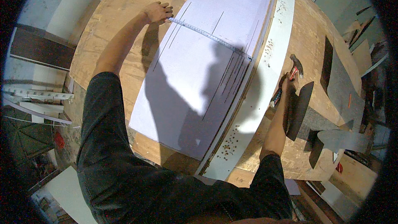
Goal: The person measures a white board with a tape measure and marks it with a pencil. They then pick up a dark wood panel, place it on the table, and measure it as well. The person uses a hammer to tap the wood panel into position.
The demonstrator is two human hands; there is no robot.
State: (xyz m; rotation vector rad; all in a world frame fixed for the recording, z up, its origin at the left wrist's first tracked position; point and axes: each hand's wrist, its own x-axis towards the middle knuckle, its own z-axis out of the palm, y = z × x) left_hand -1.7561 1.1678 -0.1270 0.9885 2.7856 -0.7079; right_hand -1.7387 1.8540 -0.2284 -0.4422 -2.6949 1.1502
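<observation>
A white sheet (178,95) marked with several dark lines lies on the wooden tabletop. Across it stretches the blade of a tape measure (207,35), from the sheet's left edge to its right edge. At the tape's left end, my left hand (158,12) has its fingers bent round it; no tape case can be made out. My right hand (290,84) is to the right of a long white strip, closed round the handle of a claw hammer (296,65). The hammer's head points away from me, and the handle's dark end shows beside my wrist.
The long white strip (253,112) beside the sheet carries scattered brown bits (232,143). Dark grey sheet pieces (319,120) lie right of my right forearm, with an orange stick (349,100) on one. White boards (66,195) and other items stand on the floor around the table.
</observation>
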